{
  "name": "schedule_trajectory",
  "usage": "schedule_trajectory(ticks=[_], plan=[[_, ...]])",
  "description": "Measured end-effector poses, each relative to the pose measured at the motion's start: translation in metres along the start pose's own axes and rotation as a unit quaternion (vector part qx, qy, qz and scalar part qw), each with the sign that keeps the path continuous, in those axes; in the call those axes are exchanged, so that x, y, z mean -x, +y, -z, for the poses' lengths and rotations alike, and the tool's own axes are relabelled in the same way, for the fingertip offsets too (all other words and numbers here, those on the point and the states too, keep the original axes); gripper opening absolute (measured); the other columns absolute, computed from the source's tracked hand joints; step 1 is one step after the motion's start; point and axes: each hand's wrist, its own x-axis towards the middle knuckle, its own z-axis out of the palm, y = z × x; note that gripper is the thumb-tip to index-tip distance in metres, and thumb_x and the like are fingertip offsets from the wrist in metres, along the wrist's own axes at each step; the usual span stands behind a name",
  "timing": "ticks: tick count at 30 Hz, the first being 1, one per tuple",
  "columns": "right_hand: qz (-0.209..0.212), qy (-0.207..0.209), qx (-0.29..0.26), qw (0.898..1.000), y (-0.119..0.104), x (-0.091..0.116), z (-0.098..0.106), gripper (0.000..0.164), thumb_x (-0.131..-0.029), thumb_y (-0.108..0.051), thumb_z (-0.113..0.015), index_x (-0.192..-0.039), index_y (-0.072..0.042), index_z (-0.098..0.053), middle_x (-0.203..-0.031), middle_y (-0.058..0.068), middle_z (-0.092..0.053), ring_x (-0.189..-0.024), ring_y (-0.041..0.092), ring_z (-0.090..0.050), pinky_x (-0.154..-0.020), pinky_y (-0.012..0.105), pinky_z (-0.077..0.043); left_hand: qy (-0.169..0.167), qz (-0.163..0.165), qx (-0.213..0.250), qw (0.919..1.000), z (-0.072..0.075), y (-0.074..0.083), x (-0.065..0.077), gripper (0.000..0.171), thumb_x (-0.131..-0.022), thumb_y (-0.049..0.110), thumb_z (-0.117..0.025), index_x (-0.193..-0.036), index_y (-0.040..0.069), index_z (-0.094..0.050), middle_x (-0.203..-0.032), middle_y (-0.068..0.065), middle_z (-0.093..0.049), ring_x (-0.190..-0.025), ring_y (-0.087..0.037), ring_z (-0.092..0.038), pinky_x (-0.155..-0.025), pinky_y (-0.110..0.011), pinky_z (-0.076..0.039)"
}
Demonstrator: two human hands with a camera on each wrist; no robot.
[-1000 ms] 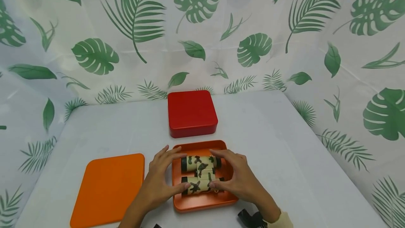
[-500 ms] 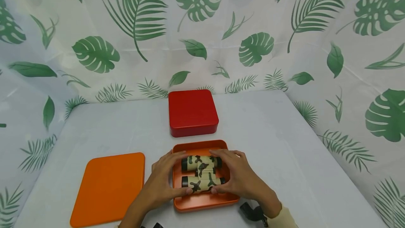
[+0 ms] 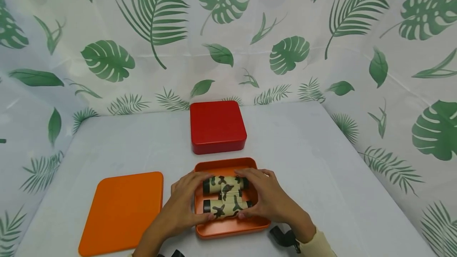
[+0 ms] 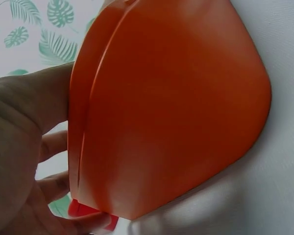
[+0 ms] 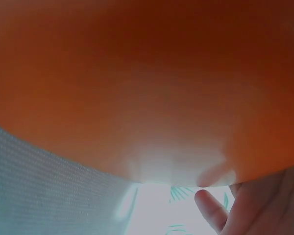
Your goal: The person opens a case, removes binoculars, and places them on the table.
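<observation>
backdrop (image 3: 251, 59): white, faintly creased, green leaf prints (image 3: 287, 54) | tabletop (image 3: 303, 162): white | light: soft, diffuse

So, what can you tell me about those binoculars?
The binoculars have two tan barrels with green and dark camouflage patches, black ends and a ribbed bridge between; they look plastic. They lie sideways within the rim of the open orange box, one barrel nearer the person. The left hand grips the left ends, the right hand the right ends, partly hiding them. Whether they touch the box's floor, I can't tell.
</observation>
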Motion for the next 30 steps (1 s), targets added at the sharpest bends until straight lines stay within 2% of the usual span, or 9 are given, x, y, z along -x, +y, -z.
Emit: schedule_trajectory(ticks=[5, 12, 19, 24, 30], plan=[[0.0, -0.011, 0.02, 1.0, 0.0, 0.0, -0.001, 0.105, -0.068, -0.062, -0.095, -0.155, -0.025, -0.051, -0.153, -0.004, -0.058, -0.141, 0.022, -0.052, -0.121, 0.064, -0.031, -0.025, -0.009, -0.015, 0.9995, 0.002, 0.002, -0.004, 0.101, -0.075, 0.055, -0.092, -0.16, 0.031, -0.044, -0.16, 0.007, -0.049, -0.151, -0.029, -0.042, -0.116, -0.062, -0.031], [0.014, -0.017, 0.027, 0.999, 0.0, -0.002, -0.001, 0.101, -0.068, -0.06, -0.096, -0.152, -0.023, -0.054, -0.149, -0.006, -0.06, -0.138, 0.02, -0.052, -0.12, 0.063, -0.033, -0.054, 0.004, -0.057, 0.9969, 0.004, 0.006, -0.009, 0.112, -0.071, 0.051, -0.097, -0.164, 0.026, -0.039, -0.162, -0.002, -0.048, -0.149, -0.036, -0.043, -0.115, -0.066, -0.031], [0.009, -0.054, 0.017, 0.998, 0.0, -0.003, 0.006, 0.102, -0.07, -0.048, -0.099, -0.156, -0.024, -0.05, -0.153, -0.005, -0.056, -0.142, 0.022, -0.049, -0.122, 0.062, -0.032, -0.082, 0.015, -0.101, 0.9914, 0.005, 0.012, -0.016, 0.114, -0.069, 0.048, -0.1, -0.161, 0.016, -0.041, -0.16, -0.008, -0.05, -0.148, -0.038, -0.044, -0.117, -0.072, -0.027], [0.005, -0.067, 0.032, 0.997, -0.002, -0.004, 0.007, 0.105, -0.068, -0.046, -0.1, -0.156, -0.021, -0.049, -0.153, -0.002, -0.056, -0.14, 0.024, -0.05, -0.123, 0.062, -0.034, -0.085, 0.023, -0.117, 0.9892, 0.006, 0.014, -0.017, 0.114, -0.067, 0.049, -0.1, -0.16, 0.014, -0.043, -0.159, -0.01, -0.051, -0.148, -0.04, -0.043, -0.118, -0.074, -0.023], [0.025, -0.046, 0.067, 0.996, -0.001, -0.004, 0.003, 0.102, -0.068, -0.047, -0.1, -0.153, -0.019, -0.052, -0.147, -0.003, -0.058, -0.135, 0.021, -0.053, -0.118, 0.06, -0.04, -0.078, 0.015, -0.14, 0.987, 0.006, 0.017, -0.017, 0.115, -0.065, 0.049, -0.101, -0.158, 0.013, -0.045, -0.154, -0.011, -0.054, -0.145, -0.042, -0.046, -0.117, -0.077, -0.021]])
